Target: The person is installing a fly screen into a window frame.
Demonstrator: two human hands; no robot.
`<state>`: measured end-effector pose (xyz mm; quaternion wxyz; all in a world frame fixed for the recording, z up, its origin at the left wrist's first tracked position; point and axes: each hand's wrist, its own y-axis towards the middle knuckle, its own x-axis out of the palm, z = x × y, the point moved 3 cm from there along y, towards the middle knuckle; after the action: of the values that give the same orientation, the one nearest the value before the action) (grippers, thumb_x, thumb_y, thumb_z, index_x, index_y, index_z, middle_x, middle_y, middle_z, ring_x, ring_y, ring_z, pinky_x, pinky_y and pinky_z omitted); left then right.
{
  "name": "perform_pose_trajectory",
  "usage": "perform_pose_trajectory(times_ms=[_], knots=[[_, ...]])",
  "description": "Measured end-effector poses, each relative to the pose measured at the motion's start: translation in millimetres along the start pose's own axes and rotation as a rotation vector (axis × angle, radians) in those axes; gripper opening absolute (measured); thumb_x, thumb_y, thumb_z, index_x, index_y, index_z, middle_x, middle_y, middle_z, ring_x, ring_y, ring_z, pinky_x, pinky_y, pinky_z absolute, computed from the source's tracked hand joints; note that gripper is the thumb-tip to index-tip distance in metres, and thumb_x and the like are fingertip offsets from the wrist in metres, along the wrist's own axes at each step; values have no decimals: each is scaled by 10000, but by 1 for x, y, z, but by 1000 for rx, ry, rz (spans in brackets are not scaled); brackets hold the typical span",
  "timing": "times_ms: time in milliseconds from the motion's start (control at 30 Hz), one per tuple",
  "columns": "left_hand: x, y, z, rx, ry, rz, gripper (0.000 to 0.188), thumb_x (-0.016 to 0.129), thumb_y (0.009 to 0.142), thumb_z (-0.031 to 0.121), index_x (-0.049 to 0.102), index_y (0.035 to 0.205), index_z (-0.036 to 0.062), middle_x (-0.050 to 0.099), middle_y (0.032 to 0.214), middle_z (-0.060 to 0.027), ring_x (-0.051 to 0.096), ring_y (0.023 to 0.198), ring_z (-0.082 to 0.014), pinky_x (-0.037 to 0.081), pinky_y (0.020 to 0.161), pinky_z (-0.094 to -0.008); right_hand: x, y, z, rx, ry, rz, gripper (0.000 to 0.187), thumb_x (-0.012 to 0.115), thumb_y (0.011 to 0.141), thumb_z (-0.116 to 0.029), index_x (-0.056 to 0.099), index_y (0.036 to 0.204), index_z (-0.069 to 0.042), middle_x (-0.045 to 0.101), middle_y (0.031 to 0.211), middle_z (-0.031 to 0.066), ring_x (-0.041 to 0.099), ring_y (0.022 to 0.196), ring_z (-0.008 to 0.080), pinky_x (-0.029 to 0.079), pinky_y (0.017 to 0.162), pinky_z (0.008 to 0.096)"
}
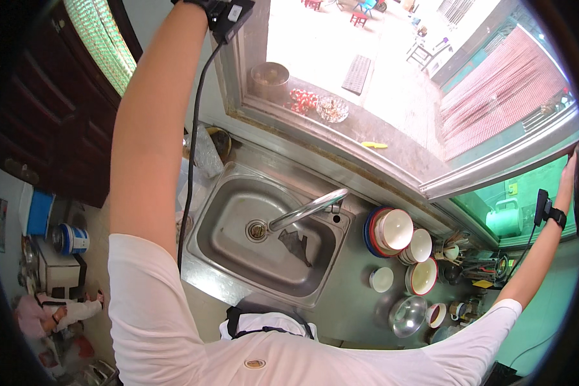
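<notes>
My left arm stretches up past the window's left side. A dark device with a cable is strapped at its wrist [230, 20], and the hand itself is beyond the top edge. Out to the right, my right hand [570, 168] reaches up beside the sliding window's frame [508, 158], against a dark upright edge; its fingers are too hidden to read. Below me, between the arms, is a steel sink [202, 248] with a curved chrome faucet [312, 209]. A dark grey flat piece [294, 246] lies in the basin.
Stacked bowls [394, 229], a metal bowl [408, 316] and small cups stand on the counter right of the sink. Outside the window, a glass dish [332, 109], a pot [269, 80] and a yellow-handled item [374, 145] rest on the ledge. Another person [61, 312] is at lower left.
</notes>
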<state>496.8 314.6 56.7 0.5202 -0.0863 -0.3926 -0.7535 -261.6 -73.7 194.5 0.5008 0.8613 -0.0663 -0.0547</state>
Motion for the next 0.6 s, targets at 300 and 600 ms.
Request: perform_pose_trajectory(times_ms=[300,600], knots=[[-14,-38,-2,212,342,58,332,527,842,300,590,805,-23,560,688,-22,465,651,-91,398,588,-272,44,-92,-14,5,-148,106,461,463,881,-349,526,1099,52,590,1035,140,557,928,203,419,814,290],[-5,-51,28,362,570,136,322,558,817,267,589,783,-51,597,712,-144,562,650,-240,433,607,-341,43,-120,-51,-62,-449,300,364,527,841,-364,563,970,-26,551,714,62,526,631,189,426,584,323]])
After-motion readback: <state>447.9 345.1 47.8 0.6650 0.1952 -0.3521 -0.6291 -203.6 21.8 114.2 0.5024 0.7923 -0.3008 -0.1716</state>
